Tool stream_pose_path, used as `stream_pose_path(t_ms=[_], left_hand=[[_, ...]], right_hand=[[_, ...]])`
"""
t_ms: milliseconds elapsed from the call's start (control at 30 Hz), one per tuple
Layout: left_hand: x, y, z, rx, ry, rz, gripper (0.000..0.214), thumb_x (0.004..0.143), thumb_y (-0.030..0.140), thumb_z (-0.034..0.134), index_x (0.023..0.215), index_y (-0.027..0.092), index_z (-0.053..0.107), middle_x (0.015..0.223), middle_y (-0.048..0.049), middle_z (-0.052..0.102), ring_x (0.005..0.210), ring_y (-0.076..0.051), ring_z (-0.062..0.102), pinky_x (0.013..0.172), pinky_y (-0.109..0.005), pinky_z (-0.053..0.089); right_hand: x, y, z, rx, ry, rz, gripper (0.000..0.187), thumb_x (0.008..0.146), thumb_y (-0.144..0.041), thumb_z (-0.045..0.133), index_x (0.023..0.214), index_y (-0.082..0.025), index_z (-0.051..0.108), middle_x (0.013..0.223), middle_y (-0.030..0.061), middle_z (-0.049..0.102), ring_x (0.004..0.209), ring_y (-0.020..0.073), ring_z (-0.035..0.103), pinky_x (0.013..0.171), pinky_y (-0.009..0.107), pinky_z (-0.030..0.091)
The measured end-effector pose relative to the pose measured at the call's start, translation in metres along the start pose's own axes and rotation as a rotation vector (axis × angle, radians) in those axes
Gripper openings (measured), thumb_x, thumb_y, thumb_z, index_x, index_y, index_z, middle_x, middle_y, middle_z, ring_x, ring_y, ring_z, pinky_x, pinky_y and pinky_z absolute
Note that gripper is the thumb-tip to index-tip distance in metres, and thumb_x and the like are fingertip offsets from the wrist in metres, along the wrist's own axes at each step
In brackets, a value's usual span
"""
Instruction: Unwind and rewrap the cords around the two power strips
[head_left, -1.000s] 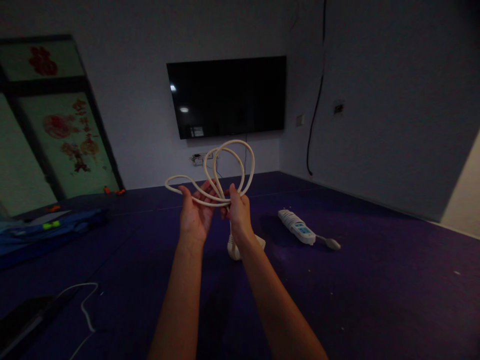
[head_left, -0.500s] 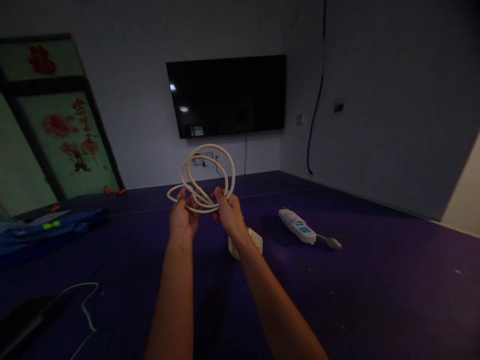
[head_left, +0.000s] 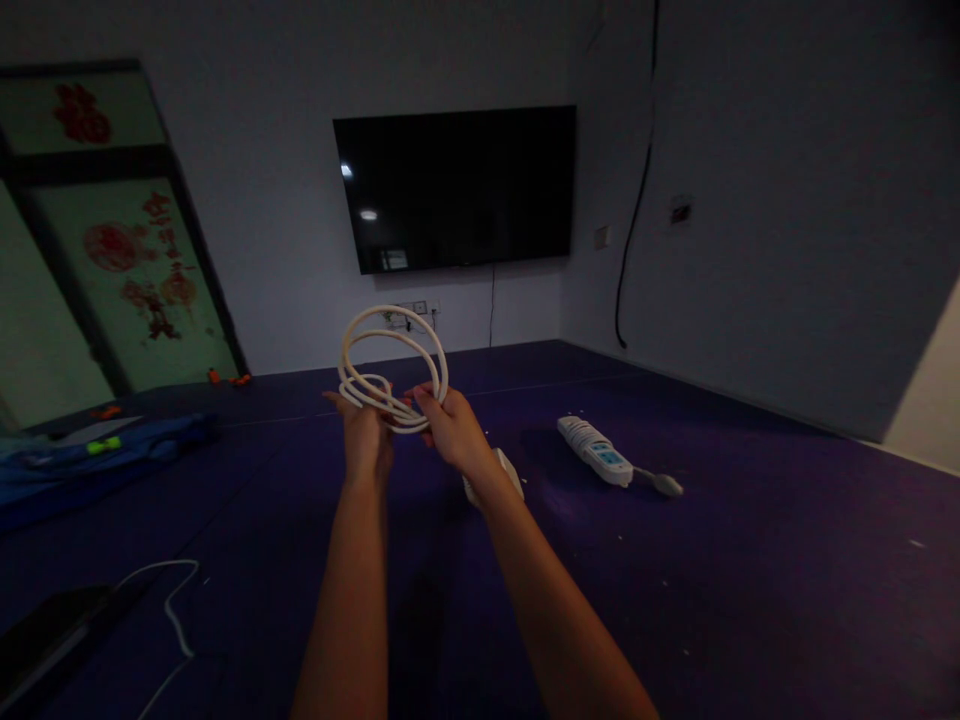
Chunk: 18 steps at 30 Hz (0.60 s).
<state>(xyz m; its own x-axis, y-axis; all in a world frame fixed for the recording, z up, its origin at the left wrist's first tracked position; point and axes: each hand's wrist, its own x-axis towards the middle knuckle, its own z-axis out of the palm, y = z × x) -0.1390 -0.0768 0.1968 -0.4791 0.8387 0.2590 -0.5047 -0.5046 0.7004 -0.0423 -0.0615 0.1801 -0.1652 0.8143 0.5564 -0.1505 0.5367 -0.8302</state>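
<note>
Loops of a white cable (head_left: 442,365) stand up in front of me, held above the purple floor. My right hand (head_left: 454,425) is closed on the loops at their lower right, thumb on top. At the lower left of the coil my left hand (head_left: 365,435) grips the cable too, its thumb side pointing outward and its other fingers partly hidden. Behind my right forearm sits a white object (head_left: 508,470), mostly covered, so its kind cannot be made out. To the right lies a white power strip (head_left: 596,452) with its cord wrapped round one end and its plug (head_left: 667,486) trailing on the floor.
A dark flat device (head_left: 52,625) with a thin white cable (head_left: 176,615) lies at lower left. Blue cloth (head_left: 150,445) is spread on the left. A television (head_left: 457,190) hangs on the far wall, above sockets (head_left: 411,308). A black cable (head_left: 636,215) dangles at the right.
The cable loops have shifted left and tipped over toward my left hand. My left hand has turned, and the small loop now lies inside the larger ones.
</note>
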Motion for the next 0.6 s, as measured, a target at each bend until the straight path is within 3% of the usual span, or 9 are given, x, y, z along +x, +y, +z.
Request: stream_pose_path(t_ms=[100,267,367,433,600], left_hand=[[0.002,-0.001,-0.001,0.051,0.024,0.098,0.075,0.079,0.010,0.056,0.139,0.036,0.019,0.070,0.0080,0.061,0.050,-0.007,0.060,0.053,-0.016,0.049],[0.004,0.003,-0.003,0.093,-0.033,0.004,0.039,0.091,0.033,0.039,0.129,0.027,0.039,0.083,-0.0027,0.067,0.053,-0.012,0.063,0.054,-0.022,0.051],[0.002,0.009,-0.004,0.036,-0.065,-0.072,0.053,0.090,0.056,0.025,0.126,0.024,0.043,0.087,-0.0092,0.068,0.061,-0.018,0.067,0.054,-0.026,0.051],[0.001,0.013,-0.004,-0.001,-0.100,-0.072,0.062,0.084,0.066,0.024,0.128,0.027,0.041,0.093,-0.0105,0.067,0.067,-0.020,0.068,0.054,-0.027,0.052],[0.000,0.017,-0.008,-0.002,-0.149,-0.065,0.059,0.084,0.064,0.031,0.132,0.030,0.040,0.098,-0.0095,0.067,0.068,-0.019,0.069,0.055,-0.026,0.053]], right_hand=[[-0.001,-0.001,0.002,0.027,-0.006,0.009,0.024,0.081,-0.038,0.054,0.074,-0.017,0.062,0.051,-0.0045,0.054,0.038,0.0072,0.042,0.038,0.016,0.029],[-0.001,0.001,0.002,0.034,-0.017,-0.001,0.020,0.081,-0.034,0.054,0.074,-0.018,0.063,0.052,-0.0041,0.054,0.039,0.0076,0.043,0.039,0.017,0.029],[-0.001,0.005,0.003,0.041,-0.008,0.005,0.018,0.081,-0.033,0.055,0.076,-0.019,0.064,0.052,-0.0043,0.054,0.040,0.0078,0.043,0.040,0.016,0.029],[-0.001,0.006,0.003,0.048,0.000,0.025,0.016,0.080,-0.033,0.057,0.076,-0.019,0.064,0.053,-0.0041,0.055,0.041,0.0082,0.044,0.040,0.016,0.030],[-0.003,0.006,0.006,0.089,0.013,0.084,0.012,0.076,-0.030,0.061,0.073,-0.019,0.064,0.052,-0.0040,0.055,0.042,0.0090,0.045,0.040,0.016,0.031]])
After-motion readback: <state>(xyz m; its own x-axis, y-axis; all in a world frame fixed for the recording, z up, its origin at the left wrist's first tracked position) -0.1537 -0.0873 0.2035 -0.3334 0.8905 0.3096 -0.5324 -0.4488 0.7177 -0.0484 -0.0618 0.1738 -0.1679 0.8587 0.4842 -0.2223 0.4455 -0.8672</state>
